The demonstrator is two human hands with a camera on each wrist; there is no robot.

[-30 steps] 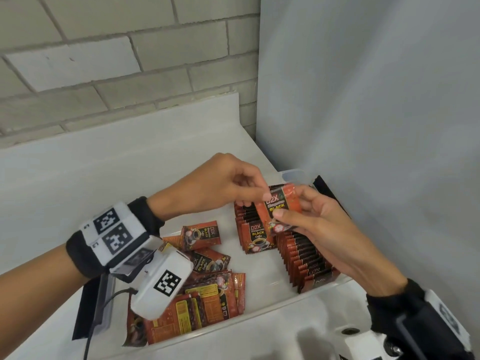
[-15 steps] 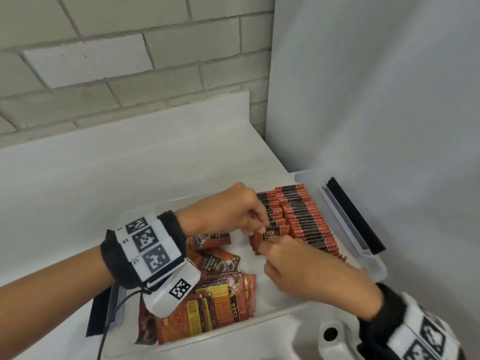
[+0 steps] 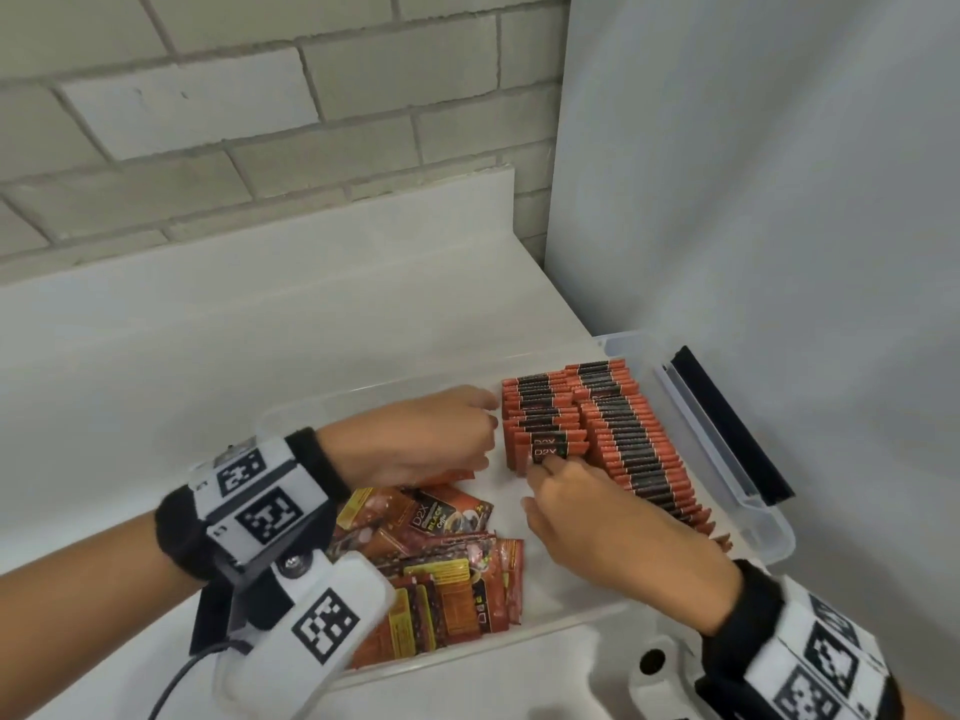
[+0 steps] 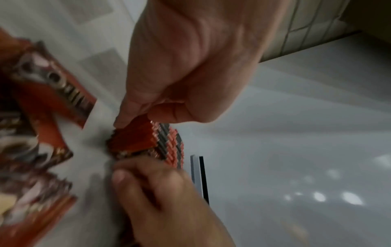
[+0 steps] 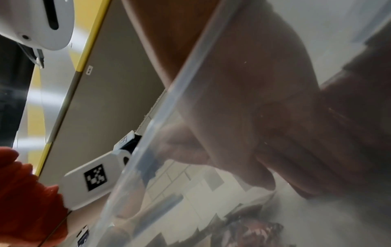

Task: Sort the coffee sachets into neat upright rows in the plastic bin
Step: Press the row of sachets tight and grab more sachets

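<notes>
Already we are seating one sachet (image 3: 551, 452) upright, right hand (image 3: 597, 517) fingers pinching it, left hand (image 3: 431, 433) fingers curled around the short row (image 3: 540, 413); the loose pile (image 3: 447, 574) is waiting in the bin (image 3: 769, 532).

A pale brick wall (image 3: 249, 122) is standing well beyond the fingers, a white counter (image 3: 208, 356) is lying below it, and a grey panel (image 3: 753, 174) is rising on their right.
</notes>
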